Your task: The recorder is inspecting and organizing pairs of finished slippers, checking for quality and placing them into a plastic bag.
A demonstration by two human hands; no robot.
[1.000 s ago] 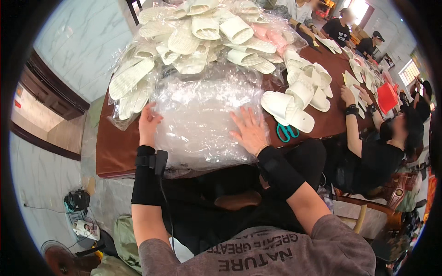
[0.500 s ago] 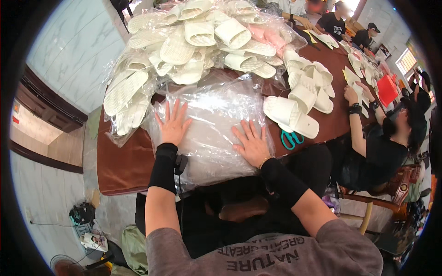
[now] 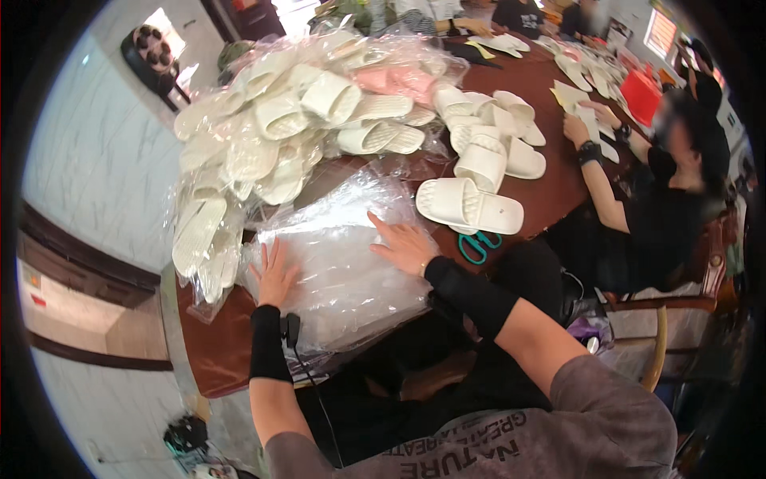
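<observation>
A stack of clear plastic bags (image 3: 343, 295) lies at the near edge of the brown table. My left hand (image 3: 274, 275) rests on the left side of the stack, its fingers spread and pointing away from me. On the right side my right hand (image 3: 405, 244) lies on the plastic with its fingers stretched out and holds nothing. Just beyond the bags spreads a big heap of white slippers (image 3: 279, 116) in clear wrapping, with a pink pair (image 3: 395, 82) among them. Unwrapped white slippers (image 3: 471, 205) stand piled to the right of my right hand.
Teal-handled scissors (image 3: 479, 246) lie by the near edge, below the loose slippers. On the right a seated co-worker's hand (image 3: 581, 130) holds a white slipper by yellow paper. Farther off are a red object (image 3: 641, 97), more slippers and other people. A wall fan (image 3: 152, 52) hangs at upper left.
My view has turned, so the table appears tilted. My right hand has slid up toward the far part of the bags, and my left hand stays near their left edge.
</observation>
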